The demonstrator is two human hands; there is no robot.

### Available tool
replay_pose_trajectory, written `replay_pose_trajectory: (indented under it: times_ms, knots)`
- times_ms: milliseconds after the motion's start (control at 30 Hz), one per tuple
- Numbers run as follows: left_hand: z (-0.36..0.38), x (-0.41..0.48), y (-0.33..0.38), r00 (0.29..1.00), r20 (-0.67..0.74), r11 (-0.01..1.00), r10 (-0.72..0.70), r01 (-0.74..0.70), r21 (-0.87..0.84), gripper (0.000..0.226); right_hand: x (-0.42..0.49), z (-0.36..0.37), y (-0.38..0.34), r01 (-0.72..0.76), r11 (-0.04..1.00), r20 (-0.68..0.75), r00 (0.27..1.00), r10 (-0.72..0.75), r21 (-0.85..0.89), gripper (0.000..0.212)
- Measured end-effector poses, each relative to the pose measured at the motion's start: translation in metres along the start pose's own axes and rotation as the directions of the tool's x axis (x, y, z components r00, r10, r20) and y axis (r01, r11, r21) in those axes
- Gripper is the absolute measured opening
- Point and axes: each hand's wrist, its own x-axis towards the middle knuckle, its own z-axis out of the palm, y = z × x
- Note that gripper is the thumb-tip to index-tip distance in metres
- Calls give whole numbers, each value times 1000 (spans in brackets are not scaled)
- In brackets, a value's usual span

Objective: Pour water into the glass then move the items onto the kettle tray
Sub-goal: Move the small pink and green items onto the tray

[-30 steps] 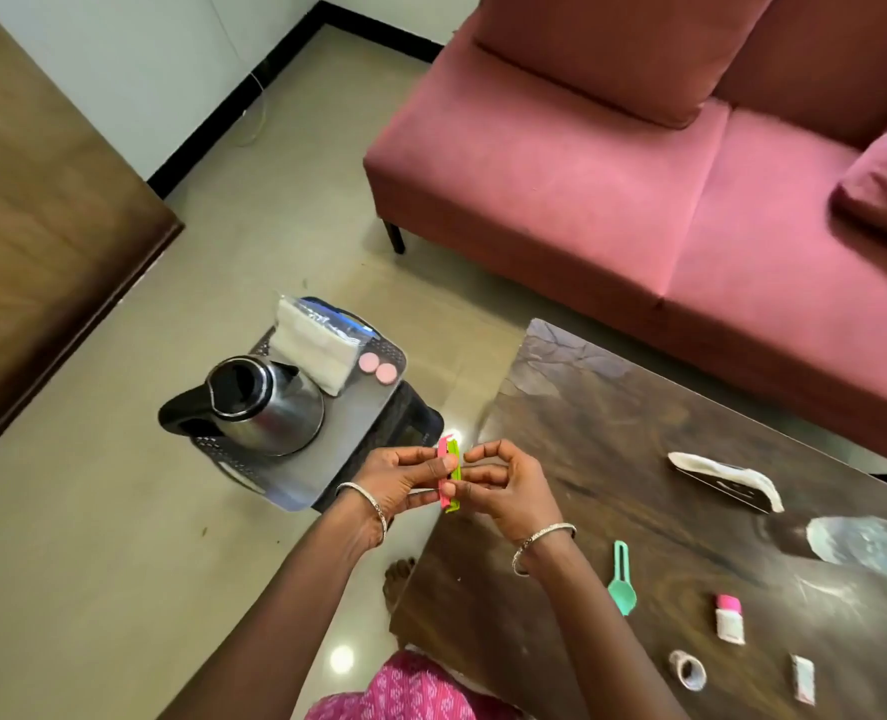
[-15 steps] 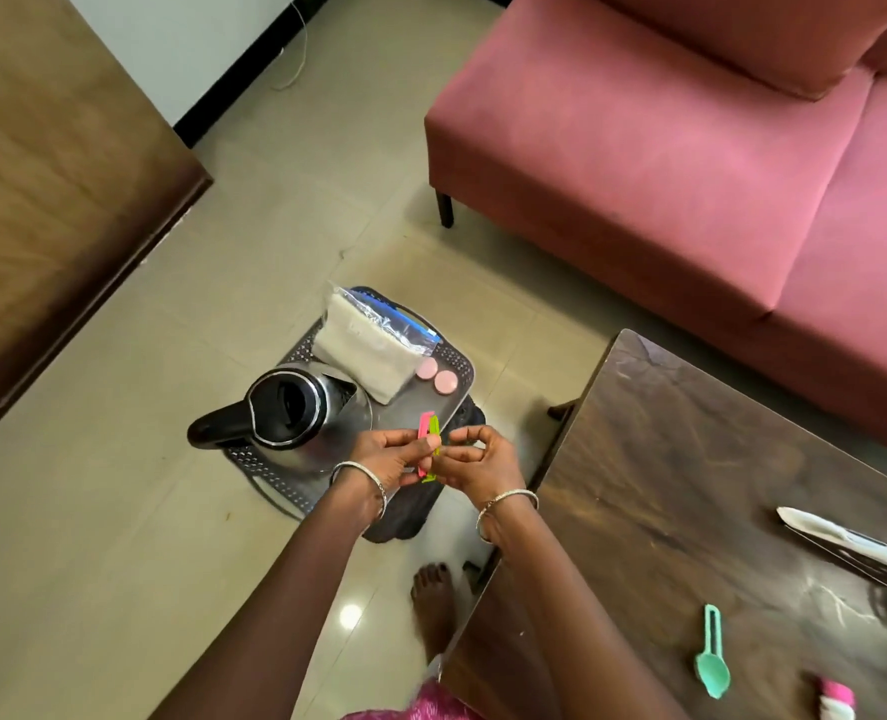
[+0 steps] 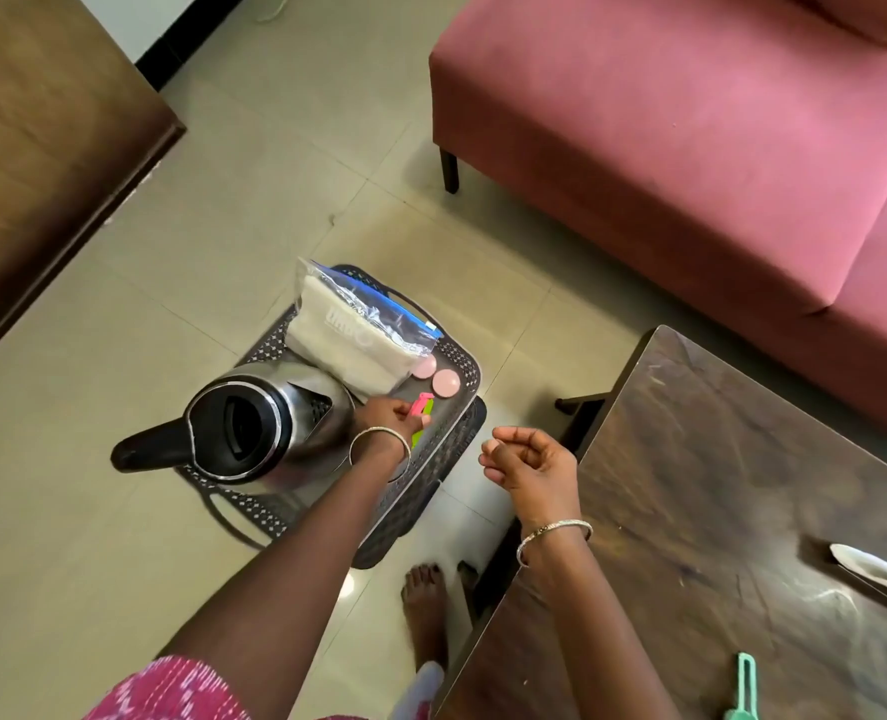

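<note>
A dark perforated kettle tray (image 3: 459, 363) sits on a low stool on the floor. On it stand a steel kettle (image 3: 254, 426) with its lid open, a clear bag of white stuff (image 3: 353, 337) and two pink discs (image 3: 436, 374). My left hand (image 3: 386, 415) reaches over the tray, holding pink and green clips (image 3: 421, 407) just above its surface. My right hand (image 3: 527, 454) hovers to the right of the tray, fingers loosely curled, holding nothing. A green spoon (image 3: 740, 691) lies on the dark wooden table (image 3: 716, 459).
A pink sofa (image 3: 690, 148) stands beyond the table. A white-wrapped item (image 3: 875, 566) lies at the table's right edge. A brown wooden panel (image 3: 41, 148) fills the left. My bare foot (image 3: 425, 610) rests on the tiled floor beside the stool.
Both hands held the clips together near the table edge; now my left hand alone has carried them down over the tray, and my right hand has let go and drawn back.
</note>
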Motion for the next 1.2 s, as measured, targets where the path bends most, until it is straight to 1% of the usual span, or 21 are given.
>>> replay_pose_trajectory:
  times_ms: [167,300,467,567,633,800,933,1067,1200]
  knots:
    - [3,13,2,1000,-1,999,-8,8,47,30,5,3,12,-25,1000,-2,1000,25,-11,12]
    - [7,6,2,998,-8,992,60,-59,114,26,2,-1,24,-69,997,-15,998,69,-32,11]
    - [14,-3,1,995,-65,994,81,-75,85,23,-1,-9,32,-101,994,-32,994,100,-45,10]
    - [15,-6,2,993,-82,996,82,-79,44,33,1,-14,34,-112,993,-33,993,110,-38,12]
    - [17,-7,0,990,-108,995,88,-84,46,36,2,-17,35,-111,993,-37,993,110,-33,12]
    - [18,-11,-4,982,-131,988,134,-122,96,23,1,-24,38,-101,994,-44,994,100,-37,12]
    - [16,-17,-6,977,-153,986,151,-138,95,24,-6,-30,43,-95,995,-44,995,93,-37,10]
    - [12,-24,-10,967,-190,982,171,-152,110,19,-15,-41,47,-99,995,-50,994,97,-24,8]
    - [7,-30,-12,963,-213,980,166,-138,144,22,-22,-55,50,-107,994,-54,993,109,37,11]
